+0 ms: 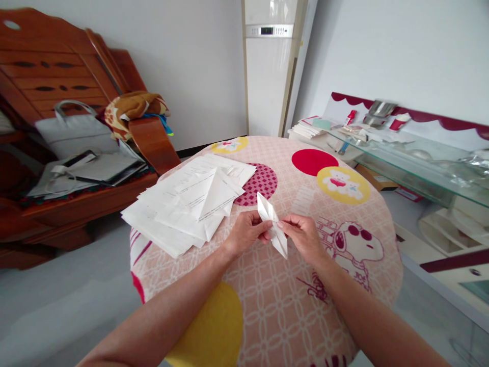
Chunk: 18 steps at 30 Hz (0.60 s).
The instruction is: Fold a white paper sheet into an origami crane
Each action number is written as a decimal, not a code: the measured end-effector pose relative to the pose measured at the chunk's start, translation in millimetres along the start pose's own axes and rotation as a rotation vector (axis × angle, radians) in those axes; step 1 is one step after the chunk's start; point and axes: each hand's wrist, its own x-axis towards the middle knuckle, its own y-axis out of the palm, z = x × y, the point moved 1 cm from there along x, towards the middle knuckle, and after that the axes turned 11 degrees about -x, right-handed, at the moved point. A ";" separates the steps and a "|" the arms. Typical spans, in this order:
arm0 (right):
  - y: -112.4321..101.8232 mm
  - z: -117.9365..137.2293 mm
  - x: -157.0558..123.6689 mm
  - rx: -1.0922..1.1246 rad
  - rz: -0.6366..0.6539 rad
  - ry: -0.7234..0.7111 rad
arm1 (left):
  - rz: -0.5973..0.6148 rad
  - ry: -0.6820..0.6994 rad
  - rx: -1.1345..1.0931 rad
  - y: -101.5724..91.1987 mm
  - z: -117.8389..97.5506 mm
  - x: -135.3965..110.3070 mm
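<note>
A small folded piece of white paper (272, 220) is held above the round table (290, 306), which wears a pink cartoon-print cloth. My left hand (246, 232) pinches the paper's left side with closed fingers. My right hand (303, 235) pinches its right side, thumb and fingers pressed together. The paper stands tilted, one point up and one down toward me. Just left of my hands lies a loose stack of white printed sheets (191, 201), some folded, overhanging the table's left edge.
A wooden bench (76, 204) at the left carries a grey bag (74, 132), papers and a folded blanket (133, 109). A white standing air conditioner (269, 66) is at the back. A glass shelf unit (412, 163) with cups and clutter runs along the right wall.
</note>
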 end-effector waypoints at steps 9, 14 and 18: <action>2.6 7.3 -3.4 0.030 -0.044 0.002 | 0.028 0.004 0.016 1.1 0.5 -1.1; 3.2 8.6 -3.7 0.190 0.033 0.033 | 0.069 0.029 0.067 0.8 -2.4 -2.7; 2.3 4.2 -2.6 0.166 0.032 0.017 | 0.078 0.044 0.072 1.5 -2.5 -3.1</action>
